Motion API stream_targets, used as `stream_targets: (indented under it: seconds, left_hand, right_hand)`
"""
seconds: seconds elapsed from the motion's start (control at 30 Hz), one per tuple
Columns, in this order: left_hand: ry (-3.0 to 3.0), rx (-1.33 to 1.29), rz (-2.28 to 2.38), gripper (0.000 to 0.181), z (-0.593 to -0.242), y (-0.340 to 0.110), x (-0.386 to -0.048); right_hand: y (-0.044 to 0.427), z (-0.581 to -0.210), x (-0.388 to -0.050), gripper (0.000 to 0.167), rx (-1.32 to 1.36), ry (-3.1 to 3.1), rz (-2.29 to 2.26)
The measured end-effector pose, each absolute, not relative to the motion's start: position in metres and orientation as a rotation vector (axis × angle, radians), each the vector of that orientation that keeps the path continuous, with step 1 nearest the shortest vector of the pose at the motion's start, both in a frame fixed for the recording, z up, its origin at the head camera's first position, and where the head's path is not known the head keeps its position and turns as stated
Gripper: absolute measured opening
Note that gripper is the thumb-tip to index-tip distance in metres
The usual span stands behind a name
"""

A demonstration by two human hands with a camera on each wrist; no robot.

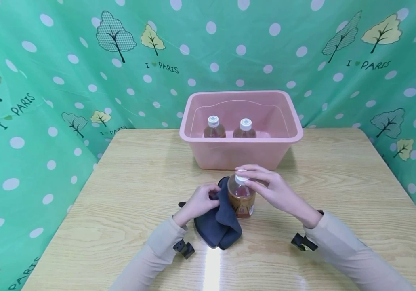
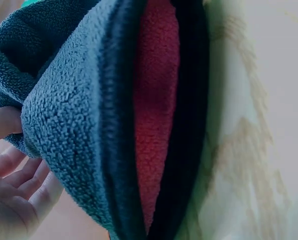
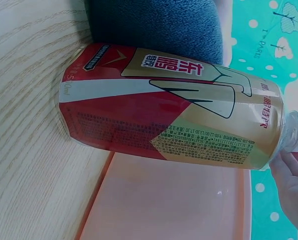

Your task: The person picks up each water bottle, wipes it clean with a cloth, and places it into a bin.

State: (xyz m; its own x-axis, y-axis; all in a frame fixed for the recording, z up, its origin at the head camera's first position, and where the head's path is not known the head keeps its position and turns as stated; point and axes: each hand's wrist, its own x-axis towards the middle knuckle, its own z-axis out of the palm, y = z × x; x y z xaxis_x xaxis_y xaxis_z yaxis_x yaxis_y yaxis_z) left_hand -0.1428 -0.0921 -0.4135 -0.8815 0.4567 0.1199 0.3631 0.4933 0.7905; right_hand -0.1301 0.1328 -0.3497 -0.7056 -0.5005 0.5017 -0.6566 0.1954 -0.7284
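A drink bottle (image 1: 242, 198) with a white cap stands upright on the table; its red and gold label (image 3: 163, 107) shows large in the right wrist view. My right hand (image 1: 275, 192) grips it by the cap from above, fingers and thumb around it. Left of the bottle is a dark blue fleece piece (image 1: 215, 226), partly folded, with a bound edge and a red inner side (image 2: 156, 110). My left hand (image 1: 202, 202) pinches its upper part between thumb and fingers, beside the bottle. Folds hide some of the left fingertips.
Behind the hands, a pink plastic bin (image 1: 240, 155) stands near the table's back edge. Inside it are two similar white-capped bottles, one on the left (image 1: 214, 128) and one in the middle (image 1: 245, 129). A green patterned curtain (image 1: 211, 48) surrounds the wooden table (image 1: 120, 194).
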Motion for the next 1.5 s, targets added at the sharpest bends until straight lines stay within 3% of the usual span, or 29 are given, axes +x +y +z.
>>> stream_targets:
  seconds: [0.4, 1.0, 1.5]
  left_hand:
    - [2.552, 0.668, 1.445, 0.019, -0.414, -0.096, -0.141]
    - [2.606, 0.771, 1.634, 0.019, -0.368, -0.096, -0.130]
    - [2.657, 0.817, 1.590, 0.019, -0.377, -0.093, -0.129]
  right_hand:
    - [0.133, -0.351, -0.131, 0.029, 1.129, -2.304, 1.539]
    - [0.134, -0.353, -0.131, 0.029, 1.106, -2.327, 1.525]
    - [0.133, -0.354, -0.130, 0.029, 1.094, -2.320, 1.521]
